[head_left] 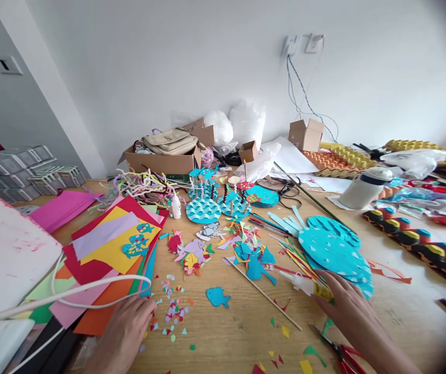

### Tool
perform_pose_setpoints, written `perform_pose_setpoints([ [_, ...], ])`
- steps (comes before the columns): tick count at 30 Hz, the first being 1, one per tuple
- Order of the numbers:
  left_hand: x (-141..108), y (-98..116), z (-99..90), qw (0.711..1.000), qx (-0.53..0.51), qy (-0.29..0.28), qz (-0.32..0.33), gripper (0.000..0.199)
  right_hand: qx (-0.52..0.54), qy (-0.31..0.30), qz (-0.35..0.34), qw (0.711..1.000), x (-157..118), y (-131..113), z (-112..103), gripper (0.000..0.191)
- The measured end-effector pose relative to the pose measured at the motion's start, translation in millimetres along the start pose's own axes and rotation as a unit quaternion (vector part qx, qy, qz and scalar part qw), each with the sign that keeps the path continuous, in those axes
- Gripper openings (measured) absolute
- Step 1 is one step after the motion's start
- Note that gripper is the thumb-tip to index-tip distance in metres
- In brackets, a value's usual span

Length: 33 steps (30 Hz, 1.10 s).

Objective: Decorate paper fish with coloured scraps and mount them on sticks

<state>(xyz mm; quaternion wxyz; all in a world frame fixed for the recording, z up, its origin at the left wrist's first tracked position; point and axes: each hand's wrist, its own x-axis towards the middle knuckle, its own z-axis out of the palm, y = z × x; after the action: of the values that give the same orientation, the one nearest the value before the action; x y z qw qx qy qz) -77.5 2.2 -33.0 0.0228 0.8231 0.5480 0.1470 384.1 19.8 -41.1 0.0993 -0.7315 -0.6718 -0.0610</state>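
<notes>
Wooden table (pixel 246 332): one scissors pair (pixel 341 350); right hand (pixel 349 309) grasping one glue bottle (pixel 302 283); left hand (pixel 125 328) half-curled, grip unclear.

Back wall (pixel 148 62): plain white, smooth, stretches across the full width behind the table
Side wall (pixel 16 104): grey in tone, stands at far left
White strip (pixel 51 88): slants down between grey side and back wall
Switch plate (pixel 7 65): white with dark centre, sits on grey side
Wall sockets (pixel 302 44): paired side by side, plugs inserted
Cables (pixel 296 78): hang loosely against white
Table (pixel 211 356): light-brown wood grain, meets back wall
Light: soft, diffuse
</notes>
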Motion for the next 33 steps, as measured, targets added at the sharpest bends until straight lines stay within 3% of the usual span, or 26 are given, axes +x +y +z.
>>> perform_pose_setpoints([
  [7,-3,-9,6.7,0.999,0.010,0.030,0.030,0.025,0.054,-0.068,0.007,0.996,4,-7,-2,0.032],
  [13,-2,-16,10.6,0.996,0.025,0.071,0.052,0.031,0.139,0.008,0.054,0.989,-5,-15,-26,0.036],
  [18,4,3,-12.7,0.990,0.023,0.121,0.067,0.044,0.256,-0.009,0.038,0.966,-16,-50,-68,0.037],
  [22,6,30,-30.6,0.982,0.004,0.134,0.131,0.035,0.369,-0.090,-0.010,0.925,-18,-86,-71,0.033],
  [25,5,48,-17.8,0.978,0.005,0.098,0.184,0.029,0.424,-0.098,0.001,0.901,-15,-105,-60,0.030],
  [29,12,62,16.8,0.979,0.053,0.052,0.188,0.035,0.477,-0.089,0.024,0.874,-12,-121,-50,0.030],
  [33,25,68,34.0,0.978,0.074,0.040,0.190,0.044,0.580,-0.121,0.081,0.802,-11,-131,-47,0.037],
])
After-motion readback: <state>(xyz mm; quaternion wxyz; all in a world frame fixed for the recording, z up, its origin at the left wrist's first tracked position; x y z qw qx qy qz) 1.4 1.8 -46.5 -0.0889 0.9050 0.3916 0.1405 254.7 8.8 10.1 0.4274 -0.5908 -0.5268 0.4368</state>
